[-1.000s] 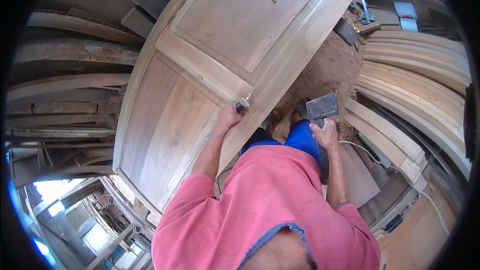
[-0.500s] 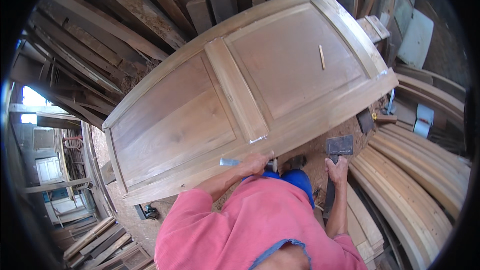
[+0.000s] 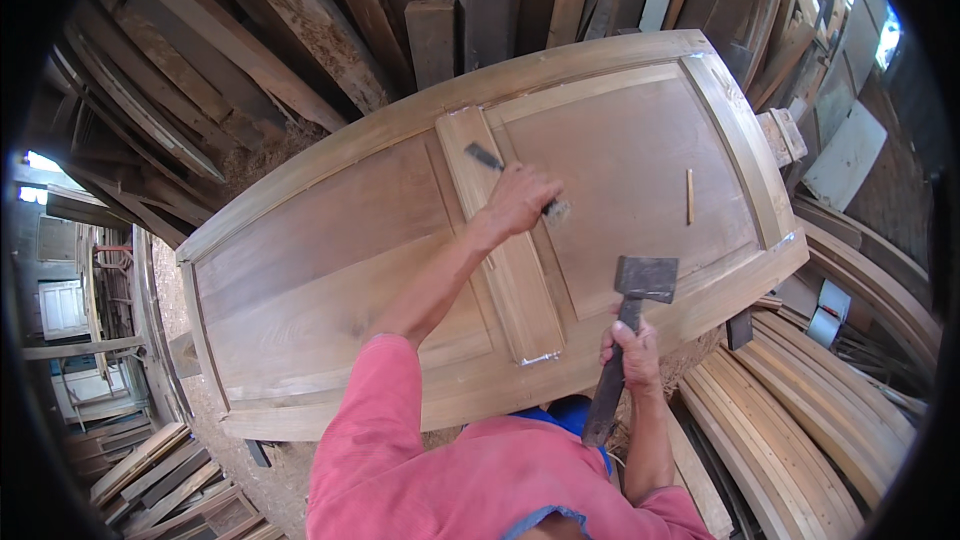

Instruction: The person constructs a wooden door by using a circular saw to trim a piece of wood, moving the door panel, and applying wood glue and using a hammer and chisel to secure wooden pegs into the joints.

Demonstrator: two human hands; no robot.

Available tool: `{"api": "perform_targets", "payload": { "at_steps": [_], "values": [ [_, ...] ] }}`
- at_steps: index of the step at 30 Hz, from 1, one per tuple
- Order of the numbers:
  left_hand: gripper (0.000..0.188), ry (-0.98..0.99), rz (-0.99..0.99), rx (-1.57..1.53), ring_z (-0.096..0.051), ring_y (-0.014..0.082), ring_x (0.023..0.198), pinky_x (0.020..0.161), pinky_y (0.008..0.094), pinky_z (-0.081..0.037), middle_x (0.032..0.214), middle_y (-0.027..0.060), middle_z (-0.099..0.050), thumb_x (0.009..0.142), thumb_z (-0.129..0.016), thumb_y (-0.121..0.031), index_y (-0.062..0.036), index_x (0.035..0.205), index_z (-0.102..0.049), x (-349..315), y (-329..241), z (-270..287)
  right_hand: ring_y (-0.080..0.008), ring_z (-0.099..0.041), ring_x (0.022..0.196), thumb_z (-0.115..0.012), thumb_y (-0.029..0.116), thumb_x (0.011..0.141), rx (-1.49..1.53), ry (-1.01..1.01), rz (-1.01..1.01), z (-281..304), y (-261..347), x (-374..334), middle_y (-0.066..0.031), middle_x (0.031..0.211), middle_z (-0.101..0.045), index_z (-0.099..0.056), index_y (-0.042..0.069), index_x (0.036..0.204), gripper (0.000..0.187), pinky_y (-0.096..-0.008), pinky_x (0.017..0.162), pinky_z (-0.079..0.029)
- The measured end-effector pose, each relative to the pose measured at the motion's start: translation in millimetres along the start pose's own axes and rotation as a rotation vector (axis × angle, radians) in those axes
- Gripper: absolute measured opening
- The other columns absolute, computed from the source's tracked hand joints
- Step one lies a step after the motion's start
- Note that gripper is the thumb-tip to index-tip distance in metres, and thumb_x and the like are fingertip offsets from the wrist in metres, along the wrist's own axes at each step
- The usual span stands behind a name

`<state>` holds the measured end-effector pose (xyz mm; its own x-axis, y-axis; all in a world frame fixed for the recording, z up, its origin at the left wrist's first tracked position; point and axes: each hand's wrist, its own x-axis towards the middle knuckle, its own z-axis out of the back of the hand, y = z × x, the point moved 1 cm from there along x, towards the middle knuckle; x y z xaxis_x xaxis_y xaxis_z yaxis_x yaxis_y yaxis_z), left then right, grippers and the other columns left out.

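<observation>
A wide wooden panel door (image 3: 390,370) with two recessed panels and a middle rail lies before me. Above its middle rail (image 3: 520,290), my left hand (image 3: 520,198) is closed round a chisel (image 3: 484,156). The flat blade points to the far left, and the frayed handle end sticks out on the right side of the fist. At the near edge of the door, my right hand (image 3: 636,350) grips a mallet (image 3: 648,278) by its thick dark handle, the blocky head upward. A thin wood strip (image 3: 690,197) rests on the right panel.
Planks and boards (image 3: 432,45) lean along the far side. Curved timbers (image 3: 770,430) are stacked at the right. Wood offcuts (image 3: 165,475) lie in a pile at the lower left. A dark support (image 3: 739,329) shows under the door's right edge.
My left hand has carried the chisel from the door's near edge up over the middle rail. My right hand has raised the mallet and brought it leftward to the door's edge.
</observation>
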<state>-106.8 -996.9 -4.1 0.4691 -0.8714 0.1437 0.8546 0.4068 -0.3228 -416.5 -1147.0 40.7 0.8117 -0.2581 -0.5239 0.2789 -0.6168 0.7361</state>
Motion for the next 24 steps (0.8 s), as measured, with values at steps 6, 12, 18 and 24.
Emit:
{"api": "perform_targets", "payload": {
  "at_steps": [6,12,18,24],
  "values": [
    [0.025,-0.17,0.012,-0.04,-0.058,0.0311,0.1,0.095,0.047,-0.036,0.087,0.0073,-0.062,0.073,-0.072,-0.005,-0.0175,0.094,-0.065,48.0,92.2,-22.6,-0.0131,-0.058,0.054,-0.066,0.017,0.095,-0.314,-0.05,-0.06,-36.3,-37.8,33.7,-0.0068,0.071,-0.061,-0.051,-0.001,0.123,0.036,-0.0288,0.051,-0.05],
    [0.033,-0.224,0.034,-0.187,-0.058,0.0309,0.097,0.091,0.0446,-0.04,0.091,0.0056,-0.063,0.069,-0.077,-0.005,-0.0172,0.098,-0.066,60.0,151.7,-48.6,-0.0128,-0.059,0.055,-0.065,0.016,0.095,-0.365,-0.085,-0.009,-63.8,-29.4,54.7,-0.0058,0.071,-0.061,-0.052,-0.003,0.121,0.035,-0.0282,0.052,-0.049],
    [0.033,-0.284,0.004,-0.242,-0.057,0.0294,0.096,0.089,0.0428,-0.042,0.09,0.0051,-0.062,0.071,-0.079,-0.008,-0.0173,0.1,-0.066,51.3,155.3,-54.0,-0.0128,-0.059,0.057,-0.064,0.013,0.095,-0.39,-0.12,0.074,-82.0,-5.0,74.8,-0.0057,0.071,-0.061,-0.053,-0.003,0.121,0.033,-0.0289,0.055,-0.049],
    [0.034,-0.275,0.016,-0.272,-0.056,0.0288,0.096,0.089,0.0408,-0.042,0.09,0.0043,-0.06,0.071,-0.08,-0.01,-0.0177,0.1,-0.066,43.4,159.8,-39.9,-0.0133,-0.057,0.057,-0.067,0.016,0.095,-0.371,-0.173,0.256,-100.7,13.0,97.9,-0.0053,0.07,-0.059,-0.052,0.0,0.125,0.037,-0.0275,0.054,-0.048]
  ]
}}
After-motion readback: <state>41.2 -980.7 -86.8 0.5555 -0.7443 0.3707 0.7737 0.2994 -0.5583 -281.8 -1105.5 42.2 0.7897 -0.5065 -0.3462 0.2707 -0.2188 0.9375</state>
